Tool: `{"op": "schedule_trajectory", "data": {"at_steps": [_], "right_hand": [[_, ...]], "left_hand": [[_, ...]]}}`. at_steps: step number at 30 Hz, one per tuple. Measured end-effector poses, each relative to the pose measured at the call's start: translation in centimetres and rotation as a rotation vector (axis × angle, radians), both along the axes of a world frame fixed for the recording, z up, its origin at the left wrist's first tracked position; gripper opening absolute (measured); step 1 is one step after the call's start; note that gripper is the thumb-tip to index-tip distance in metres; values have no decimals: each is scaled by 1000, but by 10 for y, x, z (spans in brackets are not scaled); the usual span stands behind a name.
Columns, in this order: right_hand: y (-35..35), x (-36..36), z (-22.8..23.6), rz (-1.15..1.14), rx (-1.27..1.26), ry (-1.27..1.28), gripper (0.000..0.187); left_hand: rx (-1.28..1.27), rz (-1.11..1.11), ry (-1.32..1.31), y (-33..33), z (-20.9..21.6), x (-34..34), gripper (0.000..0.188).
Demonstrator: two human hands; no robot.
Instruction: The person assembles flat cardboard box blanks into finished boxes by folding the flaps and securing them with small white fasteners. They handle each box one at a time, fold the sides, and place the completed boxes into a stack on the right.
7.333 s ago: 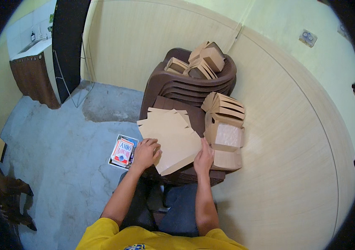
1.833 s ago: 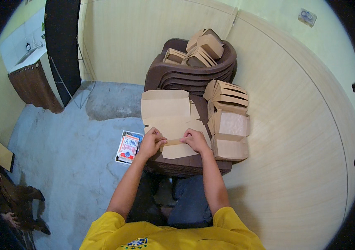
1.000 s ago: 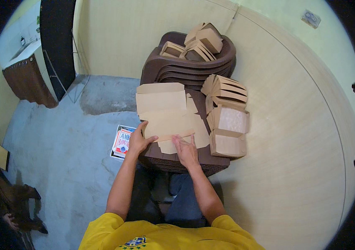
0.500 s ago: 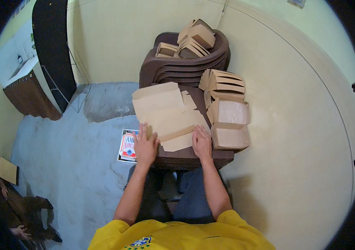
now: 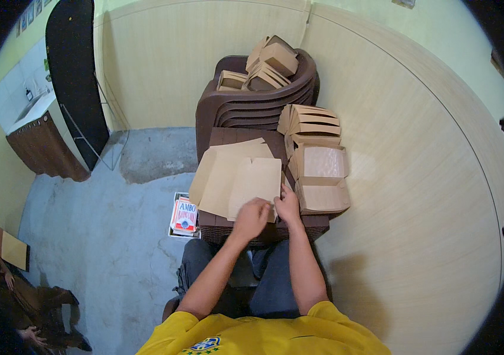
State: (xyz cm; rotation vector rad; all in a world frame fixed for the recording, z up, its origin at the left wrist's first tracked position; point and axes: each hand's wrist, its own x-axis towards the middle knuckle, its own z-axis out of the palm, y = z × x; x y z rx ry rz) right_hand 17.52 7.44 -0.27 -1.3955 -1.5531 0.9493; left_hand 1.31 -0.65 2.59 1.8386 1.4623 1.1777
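Cardboard sheet [image 5: 256, 182], frame centre, lies over other sheets [image 5: 215, 180] on brown chair seat [image 5: 228, 135]. Prob. light, stiff-ish, easily creased; best held by edges. R hand [image 5: 288, 204] fingers grip its right edge; L hand [image 5: 252, 217] curled at lower edge, can't tell if pinching.

Left hand [image 5: 252, 219] is sitting just beside the right hand [image 5: 288, 207]
Left fingers [image 5: 257, 205] are looking kinda curled, forearms [image 5: 216, 278] slanting inward.
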Motion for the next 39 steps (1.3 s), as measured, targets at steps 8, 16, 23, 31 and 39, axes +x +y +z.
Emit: {"op": "schedule_trajectory", "data": {"at_steps": [8,16,23,31,39], "right_hand": [[28,10,1,24,-151,280,49],[18,-13,38,125,-380,951,59],[6,-28,35,281,-352,1140,90],[9,-49,0,324,-239,1134,96],[13,-51,-10,533,-163,636,99]], "left_hand": [[160,184,580,40,-32,-69,43],[52,326,539,36,-39,-36,48],[56,290,581,42,-21,-44,53],[94,289,651,48,-37,-43,59],[-21,221,635,53,-34,-45,51]]}}
